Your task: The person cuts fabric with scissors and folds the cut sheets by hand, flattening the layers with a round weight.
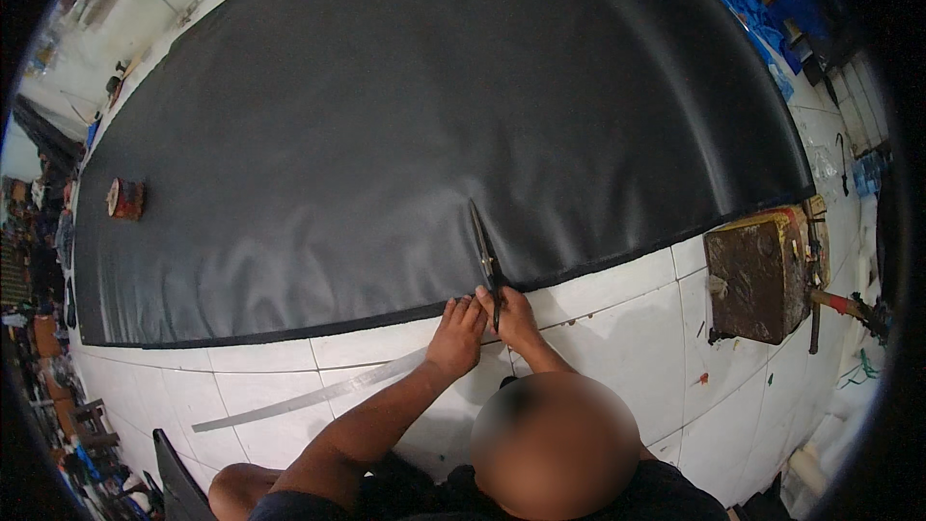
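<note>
A broad black sheet (386, 116), smooth and leather-like, spreads across the floor with soft wrinkles near its front edge. In my right hand (517, 320) is a pair of dark scissors (484, 253), held by the handles at that edge. Its long blades point away from me over the sheet and look nearly together. Close beside it on the left, my left hand (457, 336) lies with its fingers extended on the sheet's front edge; its thumb is hidden. A long grey flat strip (318, 396), like a ruler, lies on the tiles below my left hand.
White floor tiles (617, 347) border the sheet's front. A dark brown block (757, 280) stands at the right corner, with a red-handled tool (837, 303) next to it. A small reddish container (125, 198) sits on the sheet's left part. Assorted clutter lines both sides.
</note>
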Available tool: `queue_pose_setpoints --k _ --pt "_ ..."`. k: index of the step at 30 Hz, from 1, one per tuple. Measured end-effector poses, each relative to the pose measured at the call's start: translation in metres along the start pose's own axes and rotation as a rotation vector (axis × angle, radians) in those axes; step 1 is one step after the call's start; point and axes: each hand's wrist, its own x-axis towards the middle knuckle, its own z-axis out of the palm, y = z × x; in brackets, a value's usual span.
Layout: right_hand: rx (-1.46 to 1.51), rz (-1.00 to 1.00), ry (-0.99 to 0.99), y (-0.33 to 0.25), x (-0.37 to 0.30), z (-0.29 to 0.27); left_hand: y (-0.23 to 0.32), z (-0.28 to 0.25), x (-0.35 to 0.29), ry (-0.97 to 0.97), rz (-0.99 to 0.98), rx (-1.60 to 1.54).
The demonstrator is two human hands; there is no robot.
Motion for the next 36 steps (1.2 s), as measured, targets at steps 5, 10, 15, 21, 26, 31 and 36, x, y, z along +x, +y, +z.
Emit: queue_pose_setpoints --k 5,10,15,21,26,31,36 --pt "0.117 0.142 -0.208 -0.026 0.026 -0.003 0.001 -0.008 -0.003 -0.041 -0.006 0.052" --pt "0.135 0.115 -0.069 -0.04 0.063 0.006 0.005 -0.007 0.002 -0.053 -0.001 0.059" --pt "0.132 0.073 -0.053 -0.049 0.068 0.008 0.002 -0.017 0.005 -0.036 -0.019 0.024" --pt "0.112 -0.003 -0.083 -0.068 0.099 0.004 0.01 -0.015 0.006 -0.085 -0.023 0.098" --pt "0.194 0.121 -0.024 -0.085 0.127 0.014 0.012 -0.023 0.007 -0.102 -0.042 0.099" --pt "0.136 0.07 -0.023 -0.076 0.136 0.012 0.026 -0.041 0.035 -0.194 -0.172 -0.012" --pt "0.138 0.091 -0.065 -0.101 0.131 0.012 0.024 -0.03 0.04 -0.242 -0.259 0.059"
